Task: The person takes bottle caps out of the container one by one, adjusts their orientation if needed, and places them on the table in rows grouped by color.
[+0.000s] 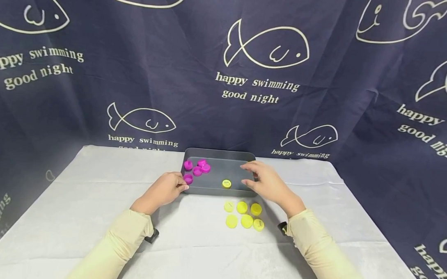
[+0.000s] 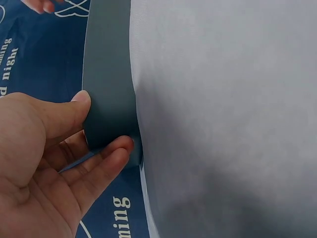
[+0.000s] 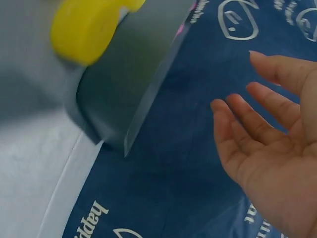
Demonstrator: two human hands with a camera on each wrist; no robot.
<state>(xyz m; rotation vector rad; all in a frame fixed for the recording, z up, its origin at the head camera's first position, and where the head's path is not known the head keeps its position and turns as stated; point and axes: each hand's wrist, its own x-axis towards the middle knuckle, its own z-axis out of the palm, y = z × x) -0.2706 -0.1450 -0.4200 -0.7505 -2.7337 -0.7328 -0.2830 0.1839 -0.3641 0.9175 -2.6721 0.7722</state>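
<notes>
A dark grey tray (image 1: 221, 192) lies at the far side of the table. My left hand (image 1: 167, 189) grips its near left corner, with the thumb (image 2: 81, 101) on the rim and the other fingers (image 2: 116, 153) against the outer end. Over the right end of the tray is my right hand (image 1: 268, 182), its thumb and fingers spread apart around nothing. Several magenta bottle caps (image 1: 197, 171) sit inside at the left. One yellow bottle cap (image 1: 226, 184) lies in the tray near the front wall.
Several more yellow caps (image 1: 247, 221) lie in two rows on the white tablecloth (image 1: 190, 253), just in front of the tray. A dark blue curtain (image 1: 196, 73) with fish drawings hangs right behind the table and along both sides.
</notes>
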